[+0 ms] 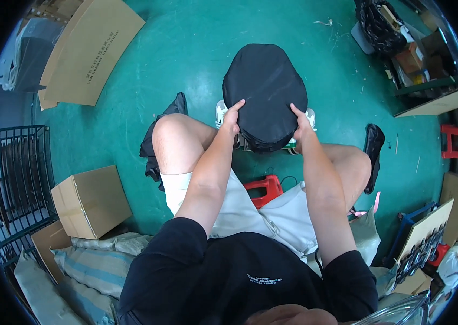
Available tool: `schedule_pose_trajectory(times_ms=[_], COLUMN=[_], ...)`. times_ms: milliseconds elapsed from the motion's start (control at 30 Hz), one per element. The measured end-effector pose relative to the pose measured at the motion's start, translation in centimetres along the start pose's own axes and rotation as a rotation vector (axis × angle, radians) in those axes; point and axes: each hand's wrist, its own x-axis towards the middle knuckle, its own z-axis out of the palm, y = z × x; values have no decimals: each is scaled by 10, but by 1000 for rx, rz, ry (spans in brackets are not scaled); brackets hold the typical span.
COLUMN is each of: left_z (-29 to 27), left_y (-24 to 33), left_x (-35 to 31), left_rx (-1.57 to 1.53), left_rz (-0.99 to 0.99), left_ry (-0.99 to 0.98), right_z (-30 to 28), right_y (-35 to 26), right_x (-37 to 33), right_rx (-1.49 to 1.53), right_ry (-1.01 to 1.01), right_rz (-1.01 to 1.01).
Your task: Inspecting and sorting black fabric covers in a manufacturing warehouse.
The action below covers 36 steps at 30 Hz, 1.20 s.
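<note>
A black oval fabric-covered bundle (264,89) with a thick, layered near edge is between my hands, in front of my knees. My left hand (233,118) grips its near left side, the thumb lying on top. On the near right side my right hand (301,122) grips it the same way. The fingers of both hands are hidden beneath it. What is inside the bundle, if anything, cannot be seen. Below its near edge a strip of something green and white shows. White shoes (220,112) stick out on either side of it.
Black cloth (152,146) lies beside my left knee, and another black piece (373,157) beside my right. A red plastic object (264,190) sits between my thighs. At left stand a cardboard box (92,201), woven sacks (96,265) and a wire rack (15,179). Cluttered shelving (429,86) is far right.
</note>
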Motion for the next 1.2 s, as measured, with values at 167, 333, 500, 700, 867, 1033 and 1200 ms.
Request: schedule_pose_trajectory(times_ms=[167, 333, 500, 700, 867, 1033, 1200], left_z=[2, 2, 7, 8, 0, 27, 66], left_y=[-1, -7, -9, -4, 2, 16, 90], left_x=[-9, -14, -13, -15, -2, -4, 21], left_rx=[-117, -140, -146, -101, -112, -161, -197], left_rz=[-44, -13, 11, -39, 15, 99, 58], left_ry=[-58, -75, -71, -39, -77, -56, -47], right_z=[0, -4, -11, -1, -2, 19, 63], right_y=[11, 26, 48, 47, 50, 31, -43], right_x=[-7, -11, -10, -8, 16, 9, 12], right_rx=[160, 270, 309, 224, 152, 116, 83], right_ry=[-145, -319, -278, -201, -174, -58, -185], right_rz=[83, -80, -81, -51, -148, -386, -403])
